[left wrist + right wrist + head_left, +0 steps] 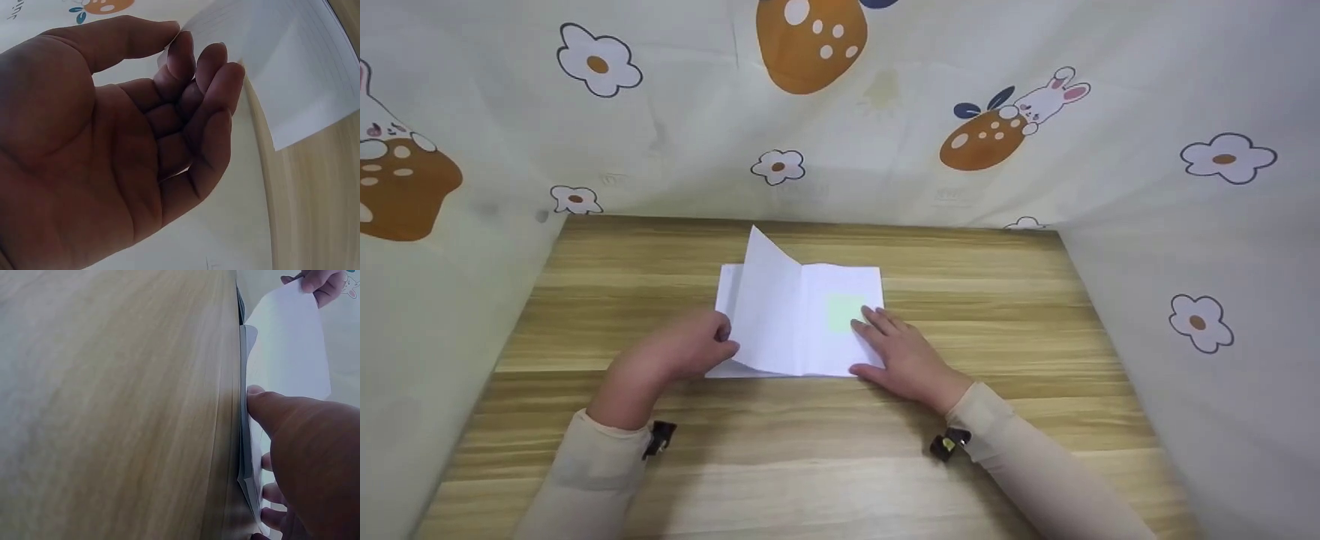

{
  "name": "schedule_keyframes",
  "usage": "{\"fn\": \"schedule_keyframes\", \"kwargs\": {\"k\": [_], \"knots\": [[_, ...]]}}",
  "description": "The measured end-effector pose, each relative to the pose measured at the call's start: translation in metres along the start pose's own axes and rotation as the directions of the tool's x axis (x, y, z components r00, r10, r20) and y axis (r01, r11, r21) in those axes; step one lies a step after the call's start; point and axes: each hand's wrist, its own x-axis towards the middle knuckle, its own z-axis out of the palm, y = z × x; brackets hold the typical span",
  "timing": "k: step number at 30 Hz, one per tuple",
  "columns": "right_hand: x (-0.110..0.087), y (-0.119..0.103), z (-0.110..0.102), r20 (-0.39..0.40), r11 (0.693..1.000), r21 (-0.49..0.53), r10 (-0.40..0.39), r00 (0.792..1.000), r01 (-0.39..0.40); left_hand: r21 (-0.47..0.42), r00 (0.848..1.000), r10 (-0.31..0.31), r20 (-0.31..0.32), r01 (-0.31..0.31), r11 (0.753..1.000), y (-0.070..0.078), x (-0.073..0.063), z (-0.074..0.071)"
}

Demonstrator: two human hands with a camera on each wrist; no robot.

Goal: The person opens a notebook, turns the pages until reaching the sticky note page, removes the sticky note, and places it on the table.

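Observation:
An open notebook with white pages lies on the wooden table. One raised page stands up from its left half, and the left hand pinches that page's outer edge between thumb and forefinger. On the right-hand page is a pale green sticky note. The right hand rests flat on the right page, its fingertips touching the note's edge and its thumb near the lower margin. In the left wrist view faint ruled lines show on the page beyond the curled fingers.
The wooden table extends around the notebook. A pale cloth printed with flowers and rabbits hangs behind and at both sides. Small black cameras are strapped at the wrists, over beige sleeves.

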Motion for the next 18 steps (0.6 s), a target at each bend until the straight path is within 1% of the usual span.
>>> {"fn": "schedule_keyframes", "kwargs": {"k": [3, 6, 10, 16, 18], "knots": [[0.0, 0.001, 0.001, -0.007, 1.0, -0.003, -0.004, 1.0, 0.004, 0.001, 1.0, -0.025, 0.005, 0.025, 1.0, -0.006, 0.001, 0.003], [0.0, 0.002, 0.002, -0.013, 1.0, -0.007, -0.007, 1.0, 0.007, -0.007, 0.998, -0.057, 0.029, 0.057, 0.998, -0.012, 0.003, 0.005], [0.0, 0.002, 0.002, -0.015, 1.0, -0.011, -0.007, 1.0, 0.007, -0.016, 0.996, -0.077, 0.052, 0.078, 0.997, -0.022, 0.006, 0.009], [-0.001, 0.001, 0.001, -0.017, 1.0, -0.004, -0.005, 1.0, 0.005, -0.065, 0.995, -0.091, 0.046, 0.094, 0.993, -0.038, 0.01, 0.015], [-0.001, 0.001, 0.001, -0.019, 1.0, -0.006, -0.009, 1.0, 0.009, -0.068, 0.995, -0.09, 0.044, 0.092, 0.993, -0.041, 0.01, 0.016]]}}
